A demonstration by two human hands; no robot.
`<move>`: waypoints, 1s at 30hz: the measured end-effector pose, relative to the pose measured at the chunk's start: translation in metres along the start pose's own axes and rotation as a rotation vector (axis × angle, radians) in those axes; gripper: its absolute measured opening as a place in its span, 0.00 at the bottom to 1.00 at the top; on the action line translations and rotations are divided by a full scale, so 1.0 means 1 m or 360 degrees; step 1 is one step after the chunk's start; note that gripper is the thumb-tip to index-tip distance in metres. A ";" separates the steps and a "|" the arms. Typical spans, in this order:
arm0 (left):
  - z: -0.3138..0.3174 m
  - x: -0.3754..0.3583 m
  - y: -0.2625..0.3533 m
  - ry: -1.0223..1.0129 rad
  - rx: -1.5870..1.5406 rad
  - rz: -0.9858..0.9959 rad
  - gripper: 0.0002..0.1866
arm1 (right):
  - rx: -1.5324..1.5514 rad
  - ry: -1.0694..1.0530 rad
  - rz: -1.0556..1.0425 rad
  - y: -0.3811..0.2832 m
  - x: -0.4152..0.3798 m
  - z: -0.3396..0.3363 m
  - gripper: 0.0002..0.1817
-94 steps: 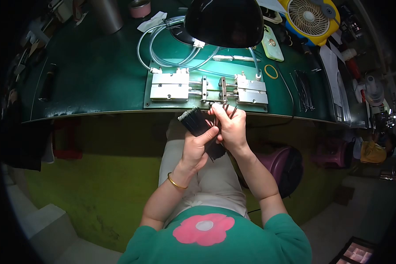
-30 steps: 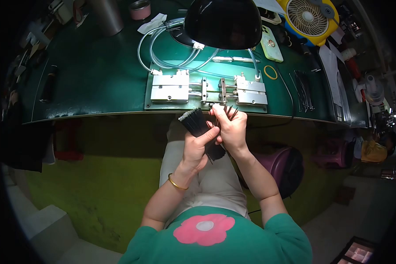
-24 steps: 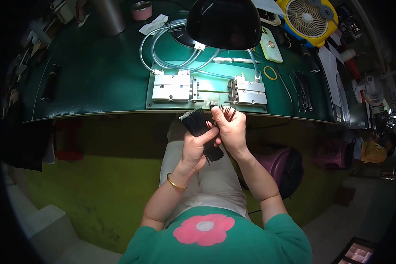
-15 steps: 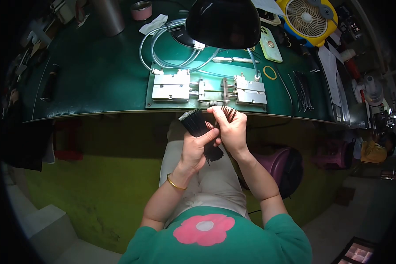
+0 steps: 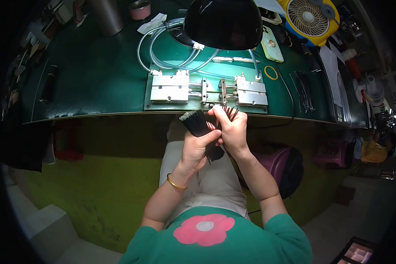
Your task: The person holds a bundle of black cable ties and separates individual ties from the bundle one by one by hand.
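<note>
My left hand (image 5: 194, 148) is closed around a thick bundle of thin black wires (image 5: 197, 124) with pale silvery ends at the upper left. Beside it, my right hand (image 5: 234, 132) is closed on a few thin dark wires (image 5: 233, 113) that fan out above its fingers. Its fingertips are at the front edge of a pneumatic clamping fixture (image 5: 170, 89), just below the two metal jaws (image 5: 204, 90). Whether the fingertips hold a single wire in the jaws is hidden. Both hands are over my lap, close together.
A black lamp head (image 5: 223, 24) hangs over the fixture, with clear air hoses (image 5: 153, 50) behind it. To the right lie a phone (image 5: 273, 44), a yellow rubber band (image 5: 270, 72) and more black wires (image 5: 303, 92). A yellow fan (image 5: 309, 17) stands at the back right.
The fixture's two jaws have moved toward each other; the right one was blurred before. My hands have hardly moved and keep hold of the wires.
</note>
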State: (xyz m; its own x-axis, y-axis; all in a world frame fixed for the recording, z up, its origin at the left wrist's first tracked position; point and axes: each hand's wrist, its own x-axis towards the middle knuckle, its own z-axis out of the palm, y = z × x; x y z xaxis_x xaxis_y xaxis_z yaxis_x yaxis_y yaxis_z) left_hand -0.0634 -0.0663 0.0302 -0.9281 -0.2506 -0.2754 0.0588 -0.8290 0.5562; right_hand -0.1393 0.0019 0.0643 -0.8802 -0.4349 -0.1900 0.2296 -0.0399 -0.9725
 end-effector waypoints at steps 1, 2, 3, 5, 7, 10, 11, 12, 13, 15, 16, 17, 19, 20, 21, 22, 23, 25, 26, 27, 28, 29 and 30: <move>0.000 0.000 0.000 -0.0012 -0.0002 -0.0007 0.04 | 0.0026 -0.0002 0.0006 0.001 0.000 0.000 0.12; 0.001 0.000 0.001 -0.0012 -0.0002 -0.0007 0.04 | 0.0026 -0.0002 0.0006 0.001 0.000 0.000 0.12; 0.001 0.000 0.002 -0.0011 -0.0026 -0.0025 0.04 | 0.0062 0.0000 0.0033 0.000 0.000 0.000 0.12; 0.002 0.000 0.003 -0.0006 -0.0075 -0.0058 0.04 | 0.0134 0.0001 0.0088 -0.001 -0.001 0.001 0.12; 0.001 0.000 0.002 0.0002 -0.0073 -0.0054 0.04 | 0.0130 -0.0040 0.0071 -0.002 -0.002 0.001 0.12; 0.001 -0.001 0.001 0.0016 -0.0063 -0.0050 0.04 | 0.0124 -0.0119 0.0035 -0.004 -0.004 0.001 0.13; 0.001 -0.002 0.002 0.0019 -0.0064 -0.0049 0.04 | 0.0082 -0.0128 0.0014 -0.006 -0.004 0.002 0.13; 0.002 -0.003 0.002 0.0023 -0.0066 -0.0048 0.05 | 0.0040 -0.0136 -0.0006 -0.008 -0.005 0.003 0.12; 0.002 -0.004 0.002 0.0026 -0.0067 -0.0048 0.05 | -0.0001 -0.0144 -0.0028 -0.008 -0.006 0.004 0.12; 0.001 -0.004 0.000 0.0030 -0.0067 -0.0032 0.05 | -0.0015 -0.0119 -0.0040 -0.007 -0.007 0.005 0.12; 0.000 -0.005 -0.001 0.0033 -0.0066 -0.0017 0.05 | -0.0028 -0.0093 -0.0053 -0.006 -0.007 0.005 0.12; 0.000 -0.005 -0.002 0.0035 -0.0065 -0.0001 0.05 | -0.0041 -0.0067 -0.0067 -0.006 -0.007 0.005 0.12; 0.001 -0.004 -0.002 0.0057 -0.0045 0.0010 0.05 | -0.0028 -0.0063 -0.0042 -0.004 -0.005 0.004 0.12; 0.001 -0.004 -0.003 0.0078 -0.0027 0.0020 0.05 | -0.0018 -0.0058 -0.0016 -0.003 -0.004 0.004 0.12; 0.002 -0.004 -0.003 0.0099 -0.0009 0.0030 0.06 | -0.0007 -0.0053 0.0010 -0.003 -0.004 0.003 0.12; 0.002 -0.004 -0.003 0.0102 -0.0010 0.0027 0.06 | -0.0007 -0.0052 0.0014 -0.002 -0.003 0.003 0.12; 0.002 -0.004 -0.003 0.0096 -0.0014 0.0023 0.06 | -0.0007 -0.0052 0.0012 -0.001 -0.002 0.002 0.12; 0.003 -0.003 -0.002 0.0080 -0.0024 0.0019 0.06 | -0.0008 -0.0054 0.0005 -0.001 -0.001 0.001 0.12; 0.002 -0.002 -0.003 0.0079 -0.0024 0.0019 0.06 | -0.0008 -0.0055 0.0004 -0.001 0.000 0.001 0.12; 0.002 -0.002 -0.004 0.0066 -0.0030 0.0028 0.06 | 0.0003 -0.0055 0.0009 -0.001 0.000 0.001 0.12; 0.002 -0.001 -0.005 0.0052 -0.0037 0.0038 0.06 | 0.0014 -0.0056 0.0013 -0.001 0.001 0.001 0.12; 0.001 -0.001 -0.006 0.0039 -0.0043 0.0046 0.06 | 0.0024 -0.0057 0.0019 -0.001 0.001 0.000 0.12; 0.001 -0.001 -0.006 0.0040 -0.0044 0.0043 0.06 | 0.0024 -0.0055 0.0022 0.000 0.001 0.000 0.12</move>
State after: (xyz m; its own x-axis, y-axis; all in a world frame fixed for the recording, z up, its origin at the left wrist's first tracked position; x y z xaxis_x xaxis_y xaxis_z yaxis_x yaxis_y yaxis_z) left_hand -0.0635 -0.0605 0.0276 -0.9165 -0.2852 -0.2805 0.0940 -0.8351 0.5420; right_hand -0.1400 0.0015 0.0644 -0.8622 -0.4662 -0.1981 0.2479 -0.0474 -0.9676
